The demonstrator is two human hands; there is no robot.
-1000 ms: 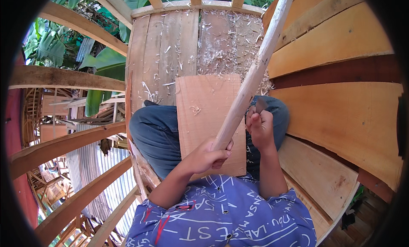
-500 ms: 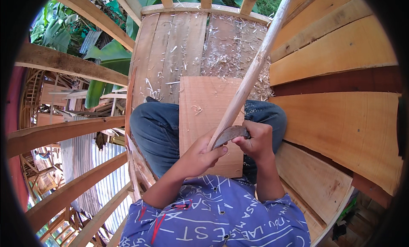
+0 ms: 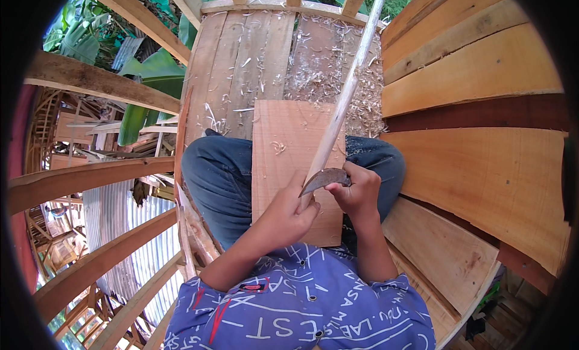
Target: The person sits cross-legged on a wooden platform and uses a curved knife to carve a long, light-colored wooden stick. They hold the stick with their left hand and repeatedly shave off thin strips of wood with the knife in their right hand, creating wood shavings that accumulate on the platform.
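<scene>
A long pale wooden stick (image 3: 345, 99) slants up and away from my lap toward the far edge of the floor. Wrapped round its near end is my left hand (image 3: 288, 212). My right hand (image 3: 360, 192) is closed on a short knife with a curved, dark blade (image 3: 324, 179); its handle is mostly hidden in the fingers. The blade lies across the stick just beyond my left hand. Beneath both hands a flat reddish wooden board (image 3: 274, 184) rests over my crossed legs, with a few curled shavings on it.
Wood shavings (image 3: 362, 105) litter the plank floor (image 3: 238, 66) ahead. A wooden plank wall (image 3: 476, 181) stands close on my right. On the left, spaced wooden rails (image 3: 90, 182) border the platform, with corrugated metal sheets (image 3: 142, 229) and banana leaves (image 3: 157, 75) beyond.
The stick has swung a little to the left at its far end and steepened. My left hand has turned slightly, and the knife blade has shifted a little up the stick.
</scene>
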